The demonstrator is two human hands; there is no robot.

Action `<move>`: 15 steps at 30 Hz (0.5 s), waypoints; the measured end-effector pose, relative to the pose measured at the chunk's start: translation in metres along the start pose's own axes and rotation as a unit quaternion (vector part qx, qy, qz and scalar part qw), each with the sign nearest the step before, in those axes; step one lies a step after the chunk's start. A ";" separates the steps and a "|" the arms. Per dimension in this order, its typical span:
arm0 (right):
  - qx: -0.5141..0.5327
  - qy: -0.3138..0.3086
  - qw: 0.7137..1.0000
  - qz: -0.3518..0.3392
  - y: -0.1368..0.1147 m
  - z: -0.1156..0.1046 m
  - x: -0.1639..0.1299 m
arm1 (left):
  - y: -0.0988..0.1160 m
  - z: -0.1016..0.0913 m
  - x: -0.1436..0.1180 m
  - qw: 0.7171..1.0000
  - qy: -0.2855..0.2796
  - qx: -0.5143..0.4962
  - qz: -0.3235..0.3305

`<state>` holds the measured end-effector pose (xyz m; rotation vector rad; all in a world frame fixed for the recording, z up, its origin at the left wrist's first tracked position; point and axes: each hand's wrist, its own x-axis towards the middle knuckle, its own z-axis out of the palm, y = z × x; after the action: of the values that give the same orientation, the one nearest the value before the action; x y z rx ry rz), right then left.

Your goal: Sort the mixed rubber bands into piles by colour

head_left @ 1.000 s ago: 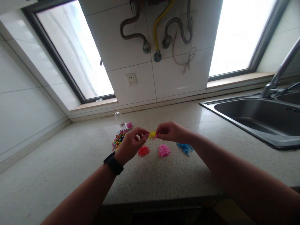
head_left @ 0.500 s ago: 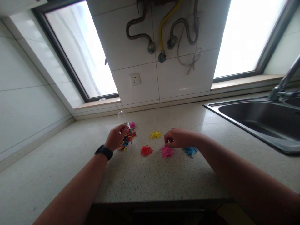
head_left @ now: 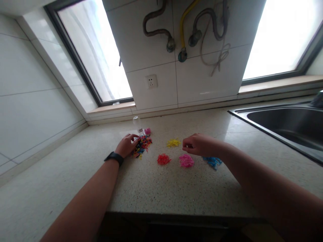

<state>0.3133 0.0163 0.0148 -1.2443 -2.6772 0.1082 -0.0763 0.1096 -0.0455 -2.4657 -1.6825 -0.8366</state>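
The fingers of the left hand are loosely spread and rest on the near-left edge of the mixed pile of bands; whether they pinch any band cannot be told. That pile is stretched out, its long axis running from the hand up toward the back edge of the worktop, where a small clear bottle and a pink lid stand just beyond it.

The right hand hovers with its fingers curled together, tips close; nothing can be made out between them. It is just above the pink pile, with the yellow pile to its left and the blue pile half hidden under the wrist. The red pile lies between the mixed pile and the pink one.

A second ago both hands met in the air over the yellow pile; since then they have parted, the left dropping to the mixed pile and the right drawing back over the pink one.

Bare worktop runs wide toward the front edge and the left wall; the sink closes the right side.
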 end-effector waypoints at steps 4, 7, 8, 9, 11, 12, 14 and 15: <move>0.004 -0.005 1.000 0.000 0.000 0.001 0.000 | -0.005 0.003 -0.001 1.000 -0.013 -0.015 -0.011; 0.006 -0.008 1.000 -0.003 0.001 0.002 0.000 | -0.007 0.004 -0.001 1.000 -0.021 -0.019 -0.014; 0.005 -0.007 1.000 -0.005 0.001 0.002 0.000 | -0.008 0.004 0.000 1.000 -0.021 -0.019 -0.013; 0.004 -0.006 1.000 -0.007 0.001 0.002 0.000 | -0.008 0.004 0.000 1.000 -0.020 -0.020 -0.014; 0.001 -0.002 1.000 -0.009 0.001 0.003 0.000 | -0.008 0.004 0.000 1.000 -0.016 -0.020 -0.015; 0.001 0.000 1.000 -0.009 0.002 0.003 0.001 | -0.009 0.005 0.001 1.000 -0.013 -0.019 -0.017; -0.001 0.002 1.000 -0.009 0.002 0.003 0.001 | -0.010 0.006 0.001 1.000 -0.007 -0.019 -0.019; -0.002 0.002 1.000 -0.008 0.002 0.003 0.001 | -0.010 0.006 0.002 1.000 -0.004 -0.019 -0.019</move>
<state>0.3133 0.0181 0.0113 -1.2239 -2.6840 0.0983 -0.0821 0.1173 -0.0529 -2.4710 -1.7386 -0.8720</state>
